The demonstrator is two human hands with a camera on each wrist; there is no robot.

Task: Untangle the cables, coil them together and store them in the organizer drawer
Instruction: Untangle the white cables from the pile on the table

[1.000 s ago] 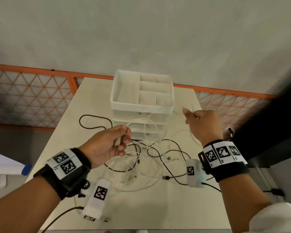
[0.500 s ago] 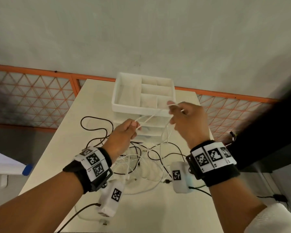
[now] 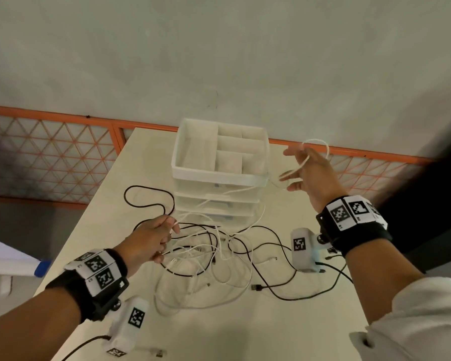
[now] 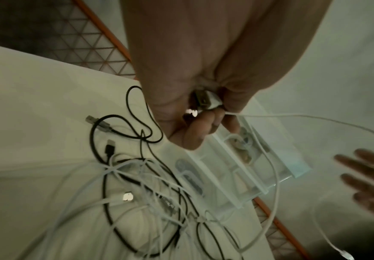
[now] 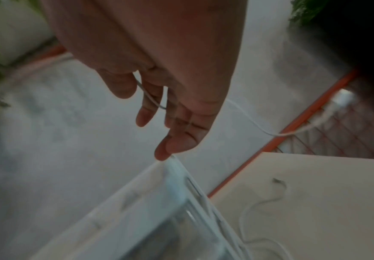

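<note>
Now we pinch a white cable (image 3: 220, 195) by its plug in our left hand (image 3: 151, 237), fingers curled round it, low over the tangled cables (image 3: 219, 259) on the table (image 3: 284, 332). Our right hand (image 3: 311, 171) is raised beside the organizer (image 3: 219, 162), fingers spread straight, the same cable looped across them.

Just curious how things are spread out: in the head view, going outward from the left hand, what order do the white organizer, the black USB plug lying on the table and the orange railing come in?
From the left hand:
1. White organizer, just beyond it, toward the right.
2. Black USB plug, toward the person, on the right.
3. Orange railing, past the table's far edge.
</note>
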